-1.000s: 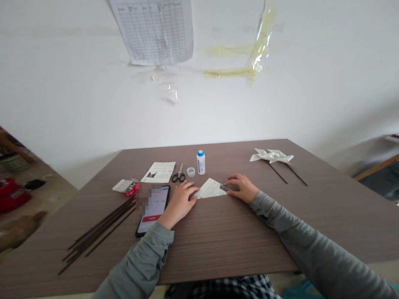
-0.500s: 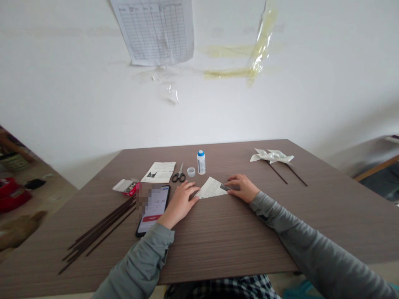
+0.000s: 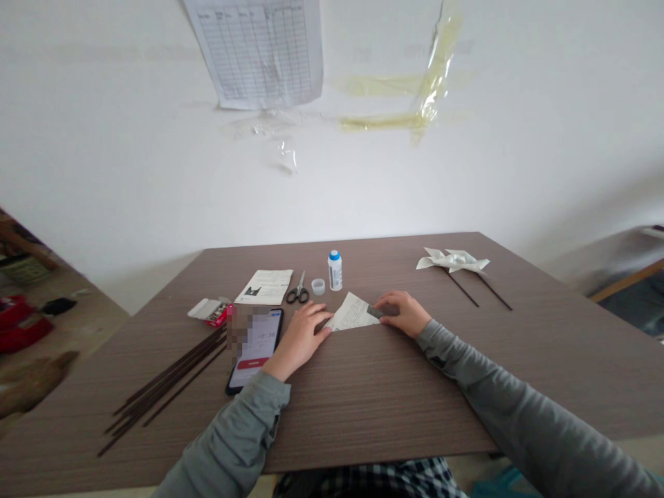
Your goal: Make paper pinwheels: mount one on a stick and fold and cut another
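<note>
A sheet of printed paper (image 3: 353, 312), folded into a triangle, lies on the table with its point away from me. My left hand (image 3: 305, 335) rests at its left corner, fingers spread, fingertips and thumb touching the edge. At the right corner, beside a dark printed patch, my right hand (image 3: 405, 315) has thumb and forefinger closed on the paper. Just beyond the triangle stand a white bottle with a blue cap (image 3: 335, 272) and a small clear plastic cup (image 3: 318, 286). Black-handled scissors (image 3: 297, 294) lie past my left hand.
Left of my left hand is a phone (image 3: 256, 353), then several thin brown sticks (image 3: 166, 380) and an open red-and-white box (image 3: 212, 312). Another printed paper (image 3: 265, 285) lies behind. Two paper pinwheels (image 3: 451, 261) on sticks are at the right back, near the wall.
My right hand's fingers have curled in a little more at the right corner, and the paper's point has shifted slightly away from me. My left hand stays in place.
</note>
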### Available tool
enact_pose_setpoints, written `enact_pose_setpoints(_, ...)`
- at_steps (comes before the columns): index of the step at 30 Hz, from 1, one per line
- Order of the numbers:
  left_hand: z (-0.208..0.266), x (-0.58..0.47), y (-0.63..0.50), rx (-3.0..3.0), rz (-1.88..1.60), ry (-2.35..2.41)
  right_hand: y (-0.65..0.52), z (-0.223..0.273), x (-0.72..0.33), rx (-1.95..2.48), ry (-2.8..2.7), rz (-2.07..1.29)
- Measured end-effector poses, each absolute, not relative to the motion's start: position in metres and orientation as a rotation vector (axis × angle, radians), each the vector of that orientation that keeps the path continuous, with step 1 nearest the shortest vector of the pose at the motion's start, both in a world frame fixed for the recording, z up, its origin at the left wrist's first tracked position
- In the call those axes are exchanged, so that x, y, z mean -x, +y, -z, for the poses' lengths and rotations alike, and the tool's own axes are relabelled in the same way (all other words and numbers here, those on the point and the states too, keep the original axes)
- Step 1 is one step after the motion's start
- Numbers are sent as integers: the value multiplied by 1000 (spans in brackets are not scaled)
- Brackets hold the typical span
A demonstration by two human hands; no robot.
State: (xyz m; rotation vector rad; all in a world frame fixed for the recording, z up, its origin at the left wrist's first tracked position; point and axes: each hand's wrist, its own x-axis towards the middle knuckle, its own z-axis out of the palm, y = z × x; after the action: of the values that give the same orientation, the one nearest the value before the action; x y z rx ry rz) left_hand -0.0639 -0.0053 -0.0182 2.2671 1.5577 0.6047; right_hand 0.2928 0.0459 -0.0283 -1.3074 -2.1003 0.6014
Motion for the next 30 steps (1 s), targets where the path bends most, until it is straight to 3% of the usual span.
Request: enact_pose_setpoints(30, 19, 61, 3, -2257, -668, 1550, 47, 25, -298, 1313, -2119, -662)
